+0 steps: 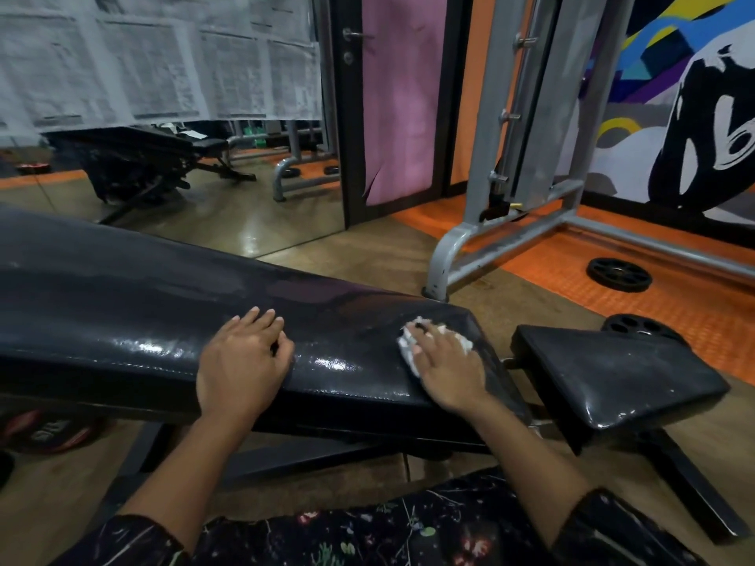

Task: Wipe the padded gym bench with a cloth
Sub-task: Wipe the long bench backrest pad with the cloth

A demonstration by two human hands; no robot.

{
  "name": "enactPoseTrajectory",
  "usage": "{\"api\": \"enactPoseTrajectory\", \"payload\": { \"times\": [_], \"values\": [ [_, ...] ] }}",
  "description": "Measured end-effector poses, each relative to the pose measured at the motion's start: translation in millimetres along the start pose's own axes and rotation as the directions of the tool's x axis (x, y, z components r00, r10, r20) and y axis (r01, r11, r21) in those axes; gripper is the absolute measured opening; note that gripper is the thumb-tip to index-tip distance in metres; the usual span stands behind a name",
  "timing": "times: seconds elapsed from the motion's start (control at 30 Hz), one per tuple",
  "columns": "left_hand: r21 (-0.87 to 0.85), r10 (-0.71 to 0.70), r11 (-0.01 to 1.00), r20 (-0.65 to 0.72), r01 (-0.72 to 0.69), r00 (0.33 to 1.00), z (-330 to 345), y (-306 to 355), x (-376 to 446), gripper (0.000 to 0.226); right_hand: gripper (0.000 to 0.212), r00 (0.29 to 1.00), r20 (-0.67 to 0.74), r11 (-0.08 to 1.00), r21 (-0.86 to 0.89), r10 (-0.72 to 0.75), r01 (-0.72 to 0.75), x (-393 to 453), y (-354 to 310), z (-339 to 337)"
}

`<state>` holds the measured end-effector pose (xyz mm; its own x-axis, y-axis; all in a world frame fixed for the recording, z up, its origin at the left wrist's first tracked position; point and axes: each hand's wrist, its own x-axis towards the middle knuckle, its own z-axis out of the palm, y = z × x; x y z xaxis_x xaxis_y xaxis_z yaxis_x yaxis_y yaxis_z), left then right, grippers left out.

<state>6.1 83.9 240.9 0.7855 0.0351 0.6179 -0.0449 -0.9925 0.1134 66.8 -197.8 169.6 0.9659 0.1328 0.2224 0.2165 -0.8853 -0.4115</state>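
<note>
The long black glossy vinyl backrest pad of the gym bench (163, 304) is stretching across the view, tilted up toward the left, with the smaller black vinyl seat pad (613, 373) sitting just beside its lower right end, a gap between them. The padding is looking firm but yielding, its wet-shiny skin likely slippery, and the steel frame too heavy to shift, so bracing on the pad itself is the sensible hold. The left hand (241, 361) is resting flat mid-pad, fingers straight and grasping nothing. The right hand (445, 365) is pressing the small crumpled white cloth (408, 349) against the pad's lower end, fingers spread over it. The cloth is seeming soft, light and limp, best handled bunched under the palm.
</note>
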Motion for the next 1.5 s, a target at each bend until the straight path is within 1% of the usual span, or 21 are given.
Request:
{"api": "enactPoseTrajectory", "payload": {
  "times": [0.1,0.17,0.23,0.3,0.37,0.47,0.57,0.67,0.73,0.8,0.87,0.9,1.0,1.07,1.13,1.2,1.3,1.33,1.37,1.43,1.5],
  "values": [
    [0.013,-0.002,1.0,0.017,0.002,1.0,0.2,-0.7,-0.4,0.044,0.061,0.979,0.05,0.979,0.066,-0.195,0.192,-42.4,-6.8,-9.0],
    [0.019,0.007,1.0,0.008,-0.007,1.0,0.0,-1.0,0.2,0.044,0.056,0.981,0.048,0.98,0.066,-0.188,0.185,-48.7,22.6,-13.9],
    [0.021,0.007,1.0,0.013,-0.008,1.0,-0.2,0.1,-0.2,0.045,0.058,0.999,-0.01,0.992,0.119,-0.041,0.042,-34.7,52.8,-17.5],
    [0.022,-0.002,1.0,0.016,0.001,1.0,-0.4,0.8,-0.9,0.045,0.053,0.982,0.058,0.969,0.16,0.178,-0.185,-4.5,68.4,-17.6],
    [0.019,-0.005,1.0,0.018,0.005,1.0,-0.1,1.9,-0.1,0.045,0.054,0.957,0.094,0.953,0.105,0.274,-0.283,24.0,66.7,-13.4],
    [-0.007,-0.008,1.0,0.004,0.008,1.0,1.2,1.6,0.4,0.045,0.069,0.995,0.01,0.995,0.006,0.095,-0.095,26.9,33.1,-4.1],
    [-0.006,-0.007,1.0,0.0,0.007,1.0,2.2,0.2,1.0,0.045,0.056,0.983,0.03,0.981,0.081,-0.179,0.177,-23.4,15.3,-9.4],
    [0.006,-0.01,1.0,-0.006,0.01,1.0,3.3,-1.2,0.3,0.044,0.051,0.972,0.004,0.961,0.153,-0.235,0.232,-35.2,44.5,-18.0],
    [0.012,-0.011,1.0,-0.004,0.011,1.0,3.3,-0.6,-0.3,0.044,0.046,0.999,0.029,0.977,0.212,-0.034,0.027,-2.7,68.9,-16.3],
    [0.013,-0.014,1.0,0.002,0.014,1.0,2.9,0.2,-0.7,0.045,0.051,0.957,0.19,0.959,0.141,0.218,-0.246,41.3,85.9,-7.8],
    [0.018,-0.016,1.0,-0.001,0.016,1.0,2.3,0.7,-0.2,0.045,0.062,0.923,0.227,0.935,0.099,0.312,-0.34,72.4,82.6,2.0],
    [0.019,-0.016,1.0,-0.002,0.016,1.0,2.3,0.9,-0.1,0.045,0.063,0.943,0.198,0.956,0.065,0.268,-0.286,75.9,67.6,-1.2],
    [0.014,-0.012,1.0,-0.008,0.012,1.0,2.4,0.1,-0.2,0.045,0.069,0.991,0.125,0.999,0.012,-0.048,0.047,42.6,25.9,-3.3],
    [0.014,-0.004,1.0,-0.011,0.005,1.0,2.9,-0.2,0.0,0.045,0.073,0.977,0.112,0.977,0.13,-0.182,0.168,4.9,27.5,-13.4],
    [0.016,-0.003,1.0,-0.019,0.003,1.0,3.0,-0.4,-0.5,0.044,0.056,0.96,0.121,0.941,0.259,-0.254,0.217,-3.1,52.7,-14.1],
    [0.012,-0.008,1.0,-0.026,0.009,1.0,2.9,0.0,0.8,0.043,0.043,0.989,0.09,0.955,0.284,-0.115,0.085,24.3,83.0,-5.5],
    [0.012,-0.017,1.0,-0.03,0.018,0.999,2.0,0.9,-0.2,0.042,0.06,0.959,0.163,0.955,0.146,0.234,-0.258,79.4,96.7,8.9],
    [0.017,-0.018,1.0,-0.03,0.018,0.999,2.0,1.1,0.1,0.042,0.063,0.943,0.178,0.95,0.085,0.283,-0.301,94.9,93.0,12.6],
    [0.02,-0.017,1.0,-0.025,0.017,1.0,2.4,1.6,0.6,0.042,0.06,0.942,0.189,0.959,0.015,0.276,-0.284,102.8,79.9,9.5],
    [0.013,-0.02,1.0,-0.024,0.021,0.999,3.1,1.6,1.2,0.041,0.058,0.983,0.159,0.995,-0.041,0.093,-0.088,98.7,47.4,4.5],
    [0.013,-0.017,1.0,-0.028,0.018,0.999,2.8,1.4,0.6,0.041,0.069,0.985,0.148,0.996,0.026,-0.092,0.089,69.4,26.4,-2.3]
  ]
}}
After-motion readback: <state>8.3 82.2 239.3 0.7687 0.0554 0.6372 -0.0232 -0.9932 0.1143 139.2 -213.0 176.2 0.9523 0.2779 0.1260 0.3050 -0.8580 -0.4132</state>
